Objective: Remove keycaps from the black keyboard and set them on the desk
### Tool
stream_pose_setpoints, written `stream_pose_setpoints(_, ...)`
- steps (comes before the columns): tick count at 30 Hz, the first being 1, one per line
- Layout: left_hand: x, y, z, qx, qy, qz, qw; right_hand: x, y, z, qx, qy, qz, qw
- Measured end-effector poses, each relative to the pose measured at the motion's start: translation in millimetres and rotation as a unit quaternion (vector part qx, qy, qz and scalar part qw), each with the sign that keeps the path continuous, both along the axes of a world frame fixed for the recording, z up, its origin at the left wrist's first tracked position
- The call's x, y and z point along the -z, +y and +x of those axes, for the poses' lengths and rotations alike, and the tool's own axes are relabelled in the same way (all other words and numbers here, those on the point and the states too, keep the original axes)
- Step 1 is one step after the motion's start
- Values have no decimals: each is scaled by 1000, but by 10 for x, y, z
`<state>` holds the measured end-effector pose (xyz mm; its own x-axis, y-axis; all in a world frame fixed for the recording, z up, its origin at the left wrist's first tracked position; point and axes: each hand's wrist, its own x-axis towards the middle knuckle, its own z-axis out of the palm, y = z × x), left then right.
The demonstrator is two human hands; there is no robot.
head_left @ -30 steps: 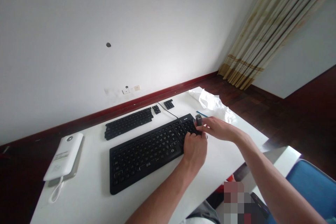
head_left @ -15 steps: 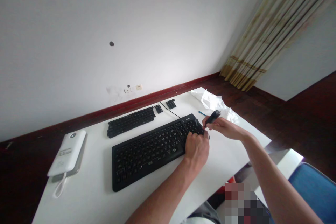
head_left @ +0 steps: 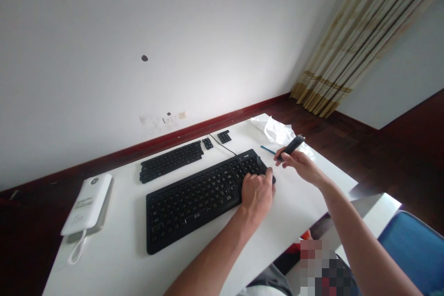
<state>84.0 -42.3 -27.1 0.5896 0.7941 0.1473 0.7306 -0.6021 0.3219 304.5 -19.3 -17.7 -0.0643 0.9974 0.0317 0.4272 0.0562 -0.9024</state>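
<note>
A black keyboard (head_left: pixel 194 203) lies at an angle on the white table, its key sites looking bare of caps. Over its right end rests my left hand (head_left: pixel 257 193), fingers curled down onto the number-pad side and holding it; the fingertips are partly hidden. A small dark piece (head_left: pixel 258 161) sticks up near that corner. My right hand (head_left: pixel 294 161) is raised just right of the keyboard, apart from it, closed around a black-handled tool (head_left: pixel 291 147) whose exact kind I cannot make out. A thin blue stick (head_left: pixel 268 150) lies beside this hand.
Behind the keyboard lie a large block of black keycaps (head_left: pixel 171 159) and two smaller groups (head_left: pixel 207 143). A white power bank (head_left: pixel 88 203) with a strap is at the left. Crumpled white paper (head_left: pixel 277 130) lies at the back right. A blue chair (head_left: pixel 412 249) stands at the right.
My right hand has lifted the black-handled tool away from the keyboard's right edge, up and to the right. My left hand remains on the keyboard, its index finger now more visible.
</note>
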Motion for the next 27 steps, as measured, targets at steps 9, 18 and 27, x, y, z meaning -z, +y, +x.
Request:
stream_pose_setpoints(9, -43, 265, -149, -72, -32, -56, 995, 71, -165, 12, 57, -380, -7, 923)
stream_pose_setpoints(18, -21, 229, -124, -67, -28, -50, 996, 185, -113, -36, 118, -447, -6, 887)
stream_pose_setpoints(27, -12, 251, -126, -75, -56, -52, 994, 236, -82, -141, 140, -430, 86, 888)
